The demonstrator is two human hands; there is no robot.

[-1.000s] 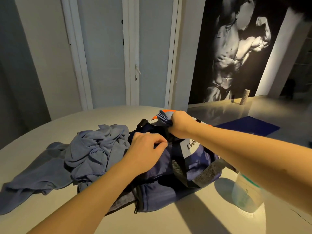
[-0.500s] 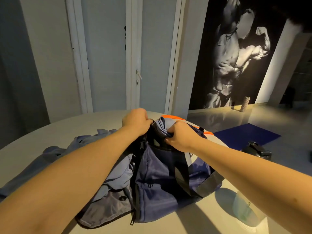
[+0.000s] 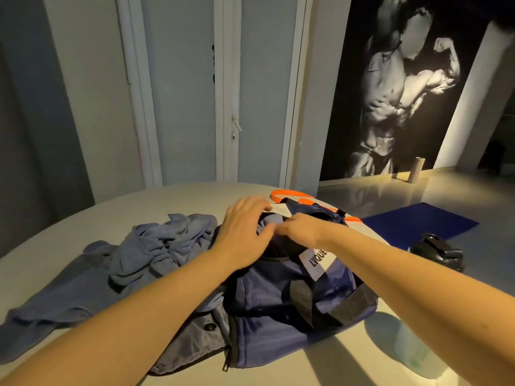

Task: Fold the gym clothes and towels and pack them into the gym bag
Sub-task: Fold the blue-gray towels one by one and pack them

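A navy gym bag (image 3: 278, 299) with a white label and orange trim lies on the round table (image 3: 83, 218), its top open. A blue-grey cloth (image 3: 269, 220) sits in the opening. My left hand (image 3: 245, 227) lies over that cloth with the fingers spread, pressing on it. My right hand (image 3: 302, 228) reaches in from the right, its fingers curled down on the same cloth at the bag's mouth; both hands are blurred. A crumpled pile of blue-grey clothes (image 3: 156, 246) lies left of the bag.
A grey garment with a black button (image 3: 195, 338) sticks out from under the bag. A translucent bottle (image 3: 412, 352) stands at the table's right edge. On the floor beyond are a blue mat (image 3: 418, 224), a black object (image 3: 437, 252) and a foam roller (image 3: 416, 169).
My left hand has come from the bag's far rim onto the cloth in the opening. The right hand has pushed the cloth lower into the bag, which has sagged flatter.
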